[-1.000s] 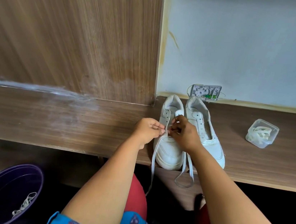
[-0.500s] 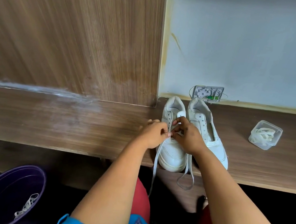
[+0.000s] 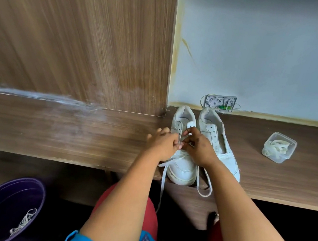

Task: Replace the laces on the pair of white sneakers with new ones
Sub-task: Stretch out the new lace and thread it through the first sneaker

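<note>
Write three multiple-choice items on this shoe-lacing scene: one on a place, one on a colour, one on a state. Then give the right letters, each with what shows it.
1. Where does the clear plastic container sit?
A. On the wooden shelf, right of the sneakers
B. Inside the bucket
C. On the person's lap

2. What colour is the bucket at lower left?
A. Red
B. Purple
C. White

3. What state is the right sneaker in?
A. Fully laced and tied
B. Lying on its side
C. Upright with bare eyelets, no lace

Answers:
1 A: it stands on the wooden shelf, apart from the shoes.
2 B: its wall is dark purple, with a loose lace inside.
3 C: its eyelets show empty, while the left hand and right hand work a lace on the left sneaker.
</note>
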Tool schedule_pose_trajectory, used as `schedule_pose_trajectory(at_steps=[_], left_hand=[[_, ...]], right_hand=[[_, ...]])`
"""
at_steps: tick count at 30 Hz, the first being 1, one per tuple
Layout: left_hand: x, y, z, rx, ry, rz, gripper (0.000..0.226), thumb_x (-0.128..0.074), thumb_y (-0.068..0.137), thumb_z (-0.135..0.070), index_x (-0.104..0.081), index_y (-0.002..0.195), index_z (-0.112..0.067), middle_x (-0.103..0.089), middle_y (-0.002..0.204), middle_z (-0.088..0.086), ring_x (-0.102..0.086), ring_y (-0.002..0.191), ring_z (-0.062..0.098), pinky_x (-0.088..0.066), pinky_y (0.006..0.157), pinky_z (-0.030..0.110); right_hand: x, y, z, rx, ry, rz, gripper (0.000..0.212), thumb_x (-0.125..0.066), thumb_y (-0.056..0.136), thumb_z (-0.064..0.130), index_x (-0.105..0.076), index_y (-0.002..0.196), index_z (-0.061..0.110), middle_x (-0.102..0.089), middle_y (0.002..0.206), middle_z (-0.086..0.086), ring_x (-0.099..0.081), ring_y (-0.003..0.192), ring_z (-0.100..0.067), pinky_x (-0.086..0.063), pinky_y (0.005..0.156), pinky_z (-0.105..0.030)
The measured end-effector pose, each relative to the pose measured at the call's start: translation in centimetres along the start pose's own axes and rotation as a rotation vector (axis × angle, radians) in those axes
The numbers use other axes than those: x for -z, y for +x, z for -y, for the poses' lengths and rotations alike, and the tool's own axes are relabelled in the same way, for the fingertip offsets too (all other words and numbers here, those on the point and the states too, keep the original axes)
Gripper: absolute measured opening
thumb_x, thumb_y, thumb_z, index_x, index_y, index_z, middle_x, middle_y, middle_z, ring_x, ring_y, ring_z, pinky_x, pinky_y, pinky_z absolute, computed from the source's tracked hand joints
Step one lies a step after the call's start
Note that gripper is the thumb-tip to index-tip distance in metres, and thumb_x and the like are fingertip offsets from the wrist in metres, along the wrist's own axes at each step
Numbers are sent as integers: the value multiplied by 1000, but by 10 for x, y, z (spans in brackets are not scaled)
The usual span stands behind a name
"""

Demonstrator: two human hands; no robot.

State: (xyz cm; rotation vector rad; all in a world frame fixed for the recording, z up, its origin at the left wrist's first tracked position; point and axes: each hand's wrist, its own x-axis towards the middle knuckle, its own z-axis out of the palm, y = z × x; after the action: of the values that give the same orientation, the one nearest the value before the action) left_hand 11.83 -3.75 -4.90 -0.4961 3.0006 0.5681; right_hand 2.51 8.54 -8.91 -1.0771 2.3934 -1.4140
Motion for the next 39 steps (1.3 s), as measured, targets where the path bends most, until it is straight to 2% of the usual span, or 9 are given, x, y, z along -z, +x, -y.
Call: schedule_pose_trajectory(at_steps=[4,8,13,16,19,22,25,32,39], left_hand=[[18,-3,48,154,18,14,14,-48,94,-43,-57,92,-32,-45,114,-10,-37,119,24,-32,99,46],[40,-9,83,627,338,136,37,-54,84,-31,-59,119,-23,-51,134,0,-39,124,29,-34,96,49],[14,-6,19,166,45,-10,38,-51,87,-62,-56,113,-35,-41,131,-4,-28,130,26,-29,101,47],[-2,1,3,37,20,10,29,-43,95,-53,-56,105,-30,-45,122,1,-33,123,25,-32,98,43],[8,-1,27,74,-110,-9,21,-43,99,-38,-57,102,-24,-47,117,5,-37,120,29,-35,98,40],[35,-11,71,311,38,-97,24,-40,100,-36,-56,113,-23,-43,132,6,-31,127,29,-32,99,42],[50,-22,87,492,165,2,36,-43,98,-43,-55,126,-23,-36,147,7,-23,137,30,-30,103,47],[1,2,9,-26,64,-15,36,-41,95,-57,-52,112,-27,-43,123,1,-32,122,24,-32,93,42],[12,-2,45,7,42,-81,19,-34,102,-32,-47,98,-19,-40,115,1,-34,115,25,-32,87,39]], right_hand=[[1,-2,-2,-14,13,25,25,-68,85,4,-51,99,16,-67,77,-3,-62,69,-6,-44,65,-9],[3,-2,-2,-23,9,32,20,-67,86,5,-55,96,17,-66,78,1,-62,72,-5,-45,70,-15],[1,-2,0,-44,47,30,23,-70,84,6,-53,98,14,-66,77,-3,-61,68,-3,-42,67,-13],[2,-2,-1,-42,66,29,26,-70,84,6,-52,100,14,-68,77,-3,-63,70,-6,-43,65,-8],[3,-2,-4,-48,54,21,24,-69,85,8,-53,100,15,-68,77,1,-63,73,-9,-42,67,-10],[2,-1,-5,-45,42,11,21,-69,85,9,-54,99,15,-67,76,4,-61,73,-7,-42,69,-9],[3,-1,-4,-35,31,18,19,-67,86,6,-54,98,14,-66,77,1,-61,73,-3,-40,68,-5],[3,-1,-3,6,15,25,24,-68,85,5,-52,98,17,-65,77,-4,-60,68,-4,-43,65,-8],[4,-2,-3,2,16,57,25,-67,86,4,-51,101,14,-64,76,-1,-58,66,3,-42,66,-8]])
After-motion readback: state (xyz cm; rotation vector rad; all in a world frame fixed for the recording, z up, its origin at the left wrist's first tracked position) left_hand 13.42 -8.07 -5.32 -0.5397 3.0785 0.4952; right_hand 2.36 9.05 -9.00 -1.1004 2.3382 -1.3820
